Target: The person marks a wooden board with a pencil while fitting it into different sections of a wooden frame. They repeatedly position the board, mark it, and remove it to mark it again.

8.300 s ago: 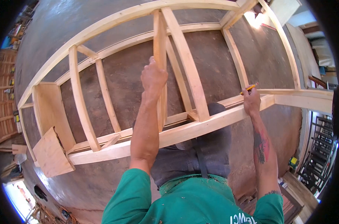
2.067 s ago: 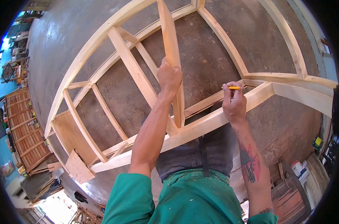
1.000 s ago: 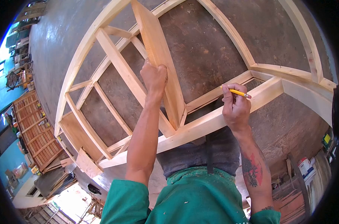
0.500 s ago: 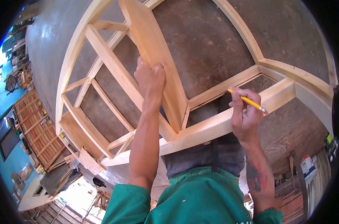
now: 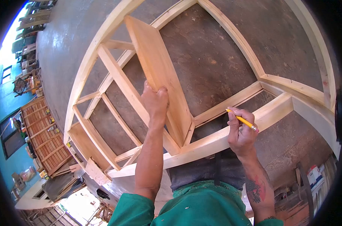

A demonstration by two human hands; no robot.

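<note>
My left hand (image 5: 156, 101) is closed around the edge of a wide wooden board (image 5: 161, 62), which stands on edge across a light wooden frame (image 5: 212, 137). The board's near end sits by the frame's front rail, and its far end reaches toward the curved far rail. In my right hand (image 5: 241, 132) is a yellow pencil (image 5: 243, 120), pinched between thumb and fingers above the front rail, its eraser end pointing right. Just left of the board, a long crosspiece (image 5: 127, 88) runs between the rails.
Concrete floor (image 5: 212, 56) shows through the frame's openings. Two thin nails or pins stick up from the right side rail (image 5: 291, 84). At the far left a slatted wooden panel (image 5: 42, 133) leans near a blue wall (image 5: 9, 165). A white container (image 5: 315, 175) stands at lower right.
The view has shifted, so the frame and board sit lower, with the board's far end now visible. Both hands keep their holds; the pencil stays above the front rail.
</note>
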